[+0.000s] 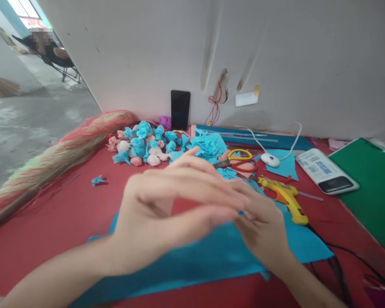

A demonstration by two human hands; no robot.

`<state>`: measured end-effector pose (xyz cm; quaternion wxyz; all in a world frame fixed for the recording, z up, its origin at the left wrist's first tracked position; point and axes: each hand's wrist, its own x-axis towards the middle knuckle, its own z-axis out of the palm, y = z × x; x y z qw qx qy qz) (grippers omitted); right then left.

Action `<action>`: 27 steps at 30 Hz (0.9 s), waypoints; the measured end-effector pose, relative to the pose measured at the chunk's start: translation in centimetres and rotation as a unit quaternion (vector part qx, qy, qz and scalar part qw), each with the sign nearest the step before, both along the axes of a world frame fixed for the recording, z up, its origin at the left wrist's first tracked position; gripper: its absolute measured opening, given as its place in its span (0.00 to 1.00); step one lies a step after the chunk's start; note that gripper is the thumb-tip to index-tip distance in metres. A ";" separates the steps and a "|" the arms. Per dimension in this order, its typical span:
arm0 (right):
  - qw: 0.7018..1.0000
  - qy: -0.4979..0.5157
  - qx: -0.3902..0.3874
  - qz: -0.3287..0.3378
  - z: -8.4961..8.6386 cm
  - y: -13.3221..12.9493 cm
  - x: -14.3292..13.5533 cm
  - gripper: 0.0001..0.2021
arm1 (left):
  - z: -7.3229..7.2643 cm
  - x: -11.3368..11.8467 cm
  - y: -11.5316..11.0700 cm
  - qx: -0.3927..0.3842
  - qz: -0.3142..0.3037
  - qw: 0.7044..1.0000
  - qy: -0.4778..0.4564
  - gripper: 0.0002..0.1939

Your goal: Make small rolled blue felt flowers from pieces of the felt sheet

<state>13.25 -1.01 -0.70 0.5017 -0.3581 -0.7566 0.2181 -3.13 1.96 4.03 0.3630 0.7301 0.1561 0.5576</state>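
Nearest: both forearms enter from the lower corners, and the hands meet just right of frame centre. Left hand (167, 209) arched, long fingers extended over the thumb, a wide gap inside the arch; fingertips and thumb tip drawn together. Right hand (265, 220) curled, its fingertips up against the left's. Between them, at the meeting point, a tiny blue scrap (241, 212) shows, pinched by both hands; the rest of it is hidden behind fingers, so its shape cannot be told. Fingers slightly blurred.

Beneath the hands, lower centre, a wide blue sheet (208, 261) lies on the red tabletop (67, 205). Right of the right hand, a yellow glue gun (287, 194) rests on its side, a clear stick protruding from its rear, dark cord trailing to lower right. Left of centre, one small blue flower (98, 180) lies apart.

Farther back, beyond the hands: scissors (224, 164) with yellow and red handles, beside a pile of blue cut pieces (208, 143). To its left, a heap of blue and pink roses (138, 146). To the right, a white oval device (270, 160) with a cable, a white box-like device (327, 171) with a dark panel, and a green board (368, 184).

Behind, a black phone (180, 110) leans upright on a pale panel (147, 51). Upper left, a person (51, 49) on a dark chair.
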 end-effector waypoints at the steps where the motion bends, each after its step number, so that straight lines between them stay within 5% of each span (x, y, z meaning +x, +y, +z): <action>1: 1.000 -0.002 -0.005 -0.004 0.0 0.1 0.1 0.13 | -0.1 -0.1 0.4 -0.034 0.019 0.999 -0.007 0.06; 6: 1.000 -0.004 -0.008 -0.023 0.5 0.1 0.2 0.10 | -1.2 -0.2 3.5 -0.024 0.165 0.977 0.133 0.25; 9: 0.999 -0.006 -0.021 -0.024 0.7 -0.1 0.1 0.08 | -1.7 0.0 4.2 -0.115 0.042 0.988 0.093 0.06; 13: 0.999 0.000 -0.024 -0.026 0.8 -0.4 -0.2 0.08 | -1.6 0.0 3.6 -0.029 -0.094 0.991 0.086 0.09; 18: 1.000 0.008 -0.021 -0.022 1.2 -0.9 -0.4 0.11 | -1.3 0.3 3.1 0.027 -0.094 0.994 0.055 0.02; 27: 0.998 0.014 -0.062 -0.025 2.1 -1.5 -0.5 0.09 | -1.4 0.3 3.0 -0.034 -0.114 0.993 0.024 0.03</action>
